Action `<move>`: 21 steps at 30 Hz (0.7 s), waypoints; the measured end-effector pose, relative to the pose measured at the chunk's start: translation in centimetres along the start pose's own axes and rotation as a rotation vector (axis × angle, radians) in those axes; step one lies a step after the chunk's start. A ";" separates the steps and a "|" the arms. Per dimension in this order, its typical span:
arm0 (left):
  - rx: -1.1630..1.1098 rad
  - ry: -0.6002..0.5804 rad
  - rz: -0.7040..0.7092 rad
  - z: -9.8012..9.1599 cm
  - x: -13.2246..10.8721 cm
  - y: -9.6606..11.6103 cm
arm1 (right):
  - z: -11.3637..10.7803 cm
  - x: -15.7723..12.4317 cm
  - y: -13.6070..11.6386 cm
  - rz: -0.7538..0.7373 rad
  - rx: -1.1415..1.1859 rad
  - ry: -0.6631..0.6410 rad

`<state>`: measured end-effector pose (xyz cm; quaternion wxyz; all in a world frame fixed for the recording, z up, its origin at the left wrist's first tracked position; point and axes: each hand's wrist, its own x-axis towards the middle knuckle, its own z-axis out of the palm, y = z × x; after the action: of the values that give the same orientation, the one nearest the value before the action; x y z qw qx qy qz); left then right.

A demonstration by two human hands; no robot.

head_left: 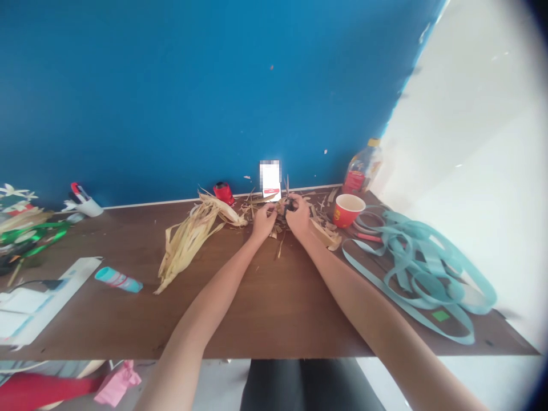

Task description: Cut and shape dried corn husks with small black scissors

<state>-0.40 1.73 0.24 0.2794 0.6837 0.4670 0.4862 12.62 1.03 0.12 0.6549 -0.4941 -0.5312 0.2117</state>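
Both of my arms stretch over the brown table to a pile of dry husk scraps near the wall. My right hand (298,216) is closed around dark-handled scissors (287,185), whose blades point up and away from me. Beside it, my left hand (264,221) pinches a small piece of dry husk (278,209); its exact shape is too small to make out. Husk scraps (327,231) lie around and under both hands. To the left rests a bundle of long, pale dried corn husks (188,242). Just behind the hands stands a lit phone (270,180).
A red tape roll (223,193), a red paper cup (349,210) and a plastic bottle (363,168) stand near the wall. Loose teal ribbon (419,257) spreads over the right side. A blue tube (119,279), power strip (51,297) and pen cup (89,205) are at left.
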 end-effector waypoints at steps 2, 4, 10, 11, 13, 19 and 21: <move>0.011 -0.026 -0.020 0.0 0.0 -0.1 | 0.0 -0.1 -0.1 -0.014 -0.006 -0.002; 0.022 -0.042 -0.033 0.0 0.0 -0.2 | 0.0 -0.1 -0.3 -0.020 -0.006 -0.012; 0.039 -0.005 0.009 -0.3 0.0 0.4 | -0.1 -0.3 -0.9 -0.044 0.045 -0.039; 0.044 0.006 0.010 -0.4 -0.1 0.5 | -0.1 -0.3 -1.0 -0.052 0.049 -0.045; 0.064 0.026 0.005 -0.5 -0.2 0.7 | 0.0 -0.3 -1.0 -0.064 0.047 -0.058; 0.156 0.058 -0.022 -0.5 -0.4 1.0 | -0.2 -0.6 -1.4 -0.073 0.010 -0.067; 0.174 0.059 -0.016 -0.4 -0.4 1.0 | -0.2 -0.6 -1.4 -0.076 -0.004 -0.071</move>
<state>-0.41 0.95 1.08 0.2089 0.6872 0.5208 0.4614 12.23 -0.16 1.09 0.6423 -0.4669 -0.5730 0.2029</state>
